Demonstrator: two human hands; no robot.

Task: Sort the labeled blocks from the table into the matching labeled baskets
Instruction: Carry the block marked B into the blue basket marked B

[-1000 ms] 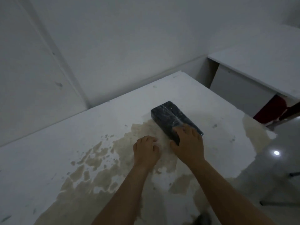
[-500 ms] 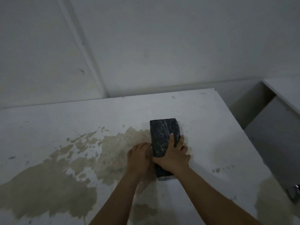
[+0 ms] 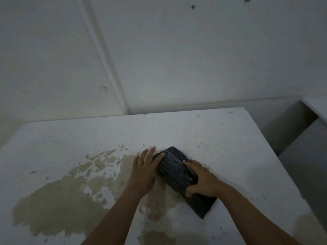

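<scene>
A long dark block with pale streaks lies flat on the white table, right of centre and slanting from upper left to lower right. My right hand is clasped over its middle, fingers on top and thumb at the near side. My left hand rests with fingers spread against the block's left side, fingertips at its far end. No label on the block can be read. No basket is in view.
A large tan stain spreads over the table's left and middle. White walls meet in a corner just behind the table. A second white surface stands at the far right past a gap.
The view has swung and come closer. The block has turned from lengthwise to slanted. My left hand went from a curled fist beside it to spread fingers against its side.
</scene>
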